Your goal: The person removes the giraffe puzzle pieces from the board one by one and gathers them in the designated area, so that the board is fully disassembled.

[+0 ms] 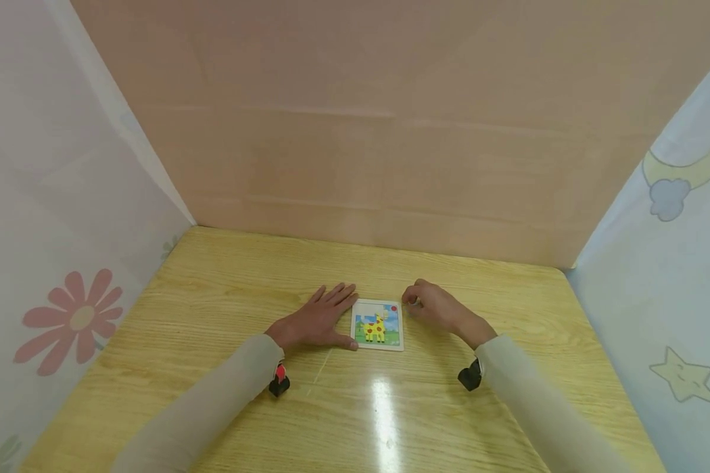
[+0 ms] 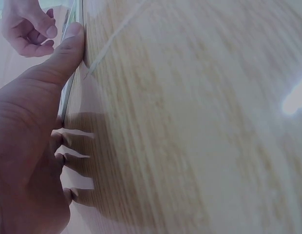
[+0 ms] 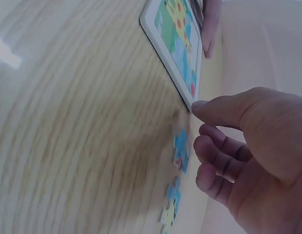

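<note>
A small white-framed jigsaw board [image 1: 378, 325] with a yellow giraffe picture lies on the table. The upper left of its picture is blank white. My left hand [image 1: 324, 318] rests flat along the board's left side, fingers spread, with thumb and fingertips at its edge. At the upper right corner of the board, my right hand [image 1: 438, 307] hovers with loosely bent fingers. Beneath those fingers, in the right wrist view, lie a blue puzzle piece [image 3: 180, 150] and a blue and yellow puzzle piece [image 3: 171, 202]. A gap shows between thumb and fingers, with nothing seen held there.
The wooden table [image 1: 242, 276] ends at a tan back panel [image 1: 355, 164]. White side panels stand left and right, one with a pink flower [image 1: 73, 322], the other with a star [image 1: 684, 376]. Light glares on the tabletop before the board.
</note>
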A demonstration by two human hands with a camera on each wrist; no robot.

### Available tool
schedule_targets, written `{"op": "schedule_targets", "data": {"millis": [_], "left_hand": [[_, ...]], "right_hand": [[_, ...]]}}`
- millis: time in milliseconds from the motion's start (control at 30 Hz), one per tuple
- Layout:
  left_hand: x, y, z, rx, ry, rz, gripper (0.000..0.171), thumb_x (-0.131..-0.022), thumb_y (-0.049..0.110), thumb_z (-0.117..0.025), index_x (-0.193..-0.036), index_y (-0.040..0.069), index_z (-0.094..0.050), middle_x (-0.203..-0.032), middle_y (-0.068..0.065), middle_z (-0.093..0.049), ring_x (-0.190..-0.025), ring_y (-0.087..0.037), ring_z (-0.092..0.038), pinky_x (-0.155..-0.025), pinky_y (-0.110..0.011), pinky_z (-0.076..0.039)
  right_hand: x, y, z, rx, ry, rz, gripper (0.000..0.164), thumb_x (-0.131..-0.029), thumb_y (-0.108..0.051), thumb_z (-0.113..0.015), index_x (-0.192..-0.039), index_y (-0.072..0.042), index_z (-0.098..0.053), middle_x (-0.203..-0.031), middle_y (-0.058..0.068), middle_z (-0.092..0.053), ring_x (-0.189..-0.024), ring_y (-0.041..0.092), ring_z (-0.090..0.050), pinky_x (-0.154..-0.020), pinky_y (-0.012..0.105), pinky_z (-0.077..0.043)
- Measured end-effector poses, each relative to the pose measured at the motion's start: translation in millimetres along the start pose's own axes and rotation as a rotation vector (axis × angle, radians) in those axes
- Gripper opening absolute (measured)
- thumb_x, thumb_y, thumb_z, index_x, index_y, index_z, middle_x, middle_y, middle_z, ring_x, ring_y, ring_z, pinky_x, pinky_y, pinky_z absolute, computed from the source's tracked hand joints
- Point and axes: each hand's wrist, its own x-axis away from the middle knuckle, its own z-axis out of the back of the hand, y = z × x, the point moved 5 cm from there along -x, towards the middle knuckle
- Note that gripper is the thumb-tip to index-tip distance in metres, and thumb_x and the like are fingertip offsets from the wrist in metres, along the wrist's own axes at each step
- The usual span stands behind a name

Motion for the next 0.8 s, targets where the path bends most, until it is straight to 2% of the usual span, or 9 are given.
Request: {"op": "schedule_targets", "data": {"millis": [267,533,800], "left_hand": [[-0.1,-1.6,-0.7,0.000,0.002,0.002,0.113,-0.093,0.077,-0.063,-0.174,0.016,-0.013,-0.183,-0.001,-0.002,-0.171,-0.027,0.000,-0.137,-0.060,-0.003],[-0.4,-1.8,-1.0,0.012,-0.001,0.003,0.113,-0.093,0.076,-0.064,-0.174,0.016,-0.013,-0.183,-0.001,-0.002,-0.171,-0.027,0.001,-0.137,-0.061,-0.002],[-1.1,-1.4,-0.9,0.010,0.004,0.002,0.112,-0.093,0.075,-0.064,-0.173,0.016,-0.014,-0.183,-0.002,-0.002,-0.171,-0.027,0.000,-0.137,-0.061,-0.002]], "right_hand": [[-9,-17,-16,-0.024,-0.053,-0.010,0.022,-0.101,-0.008,-0.069,-0.121,-0.009,-0.077,-0.109,0.002,-0.068,-0.096,0.014,-0.063,-0.090,0.038,-0.058],[-16,-33,-21,0.010,-0.100,0.037,0.021,-0.100,-0.009,-0.070,-0.120,-0.007,-0.076,-0.107,0.004,-0.068,-0.091,0.013,-0.060,-0.086,0.036,-0.056],[-25,-42,-19,0.005,-0.177,-0.015,0.019,-0.099,-0.009,-0.073,-0.117,-0.003,-0.073,-0.109,0.008,-0.071,-0.095,0.018,-0.063,-0.090,0.041,-0.057]]}}
